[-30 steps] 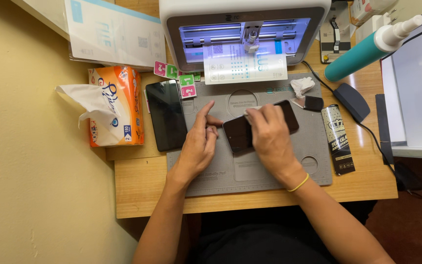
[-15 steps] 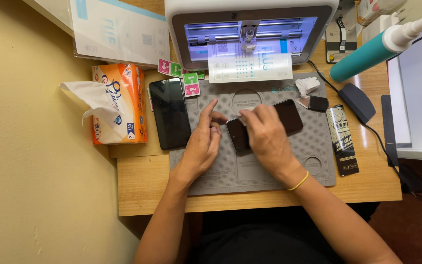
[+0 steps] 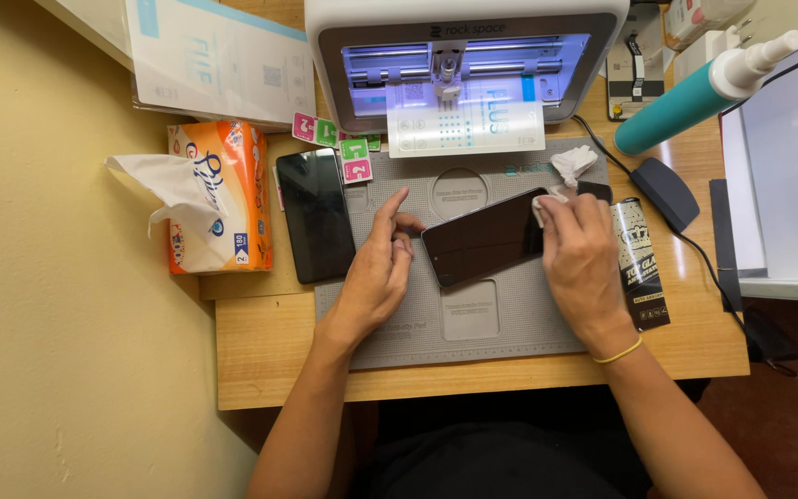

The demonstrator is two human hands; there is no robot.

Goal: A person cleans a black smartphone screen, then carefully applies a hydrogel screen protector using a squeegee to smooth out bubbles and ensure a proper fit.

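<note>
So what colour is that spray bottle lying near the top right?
The spray bottle has a teal body and a white nozzle, seen in the head view.

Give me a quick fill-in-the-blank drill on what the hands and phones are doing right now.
1. The right hand presses a small white ____ on the dark-screened phone.
2. That phone lies on the ____ work mat.
3. The left hand steadies the phone's ____ end.
4. A second black phone lies beside the orange ____ pack.

Missing: wipe; grey; left; tissue
</note>
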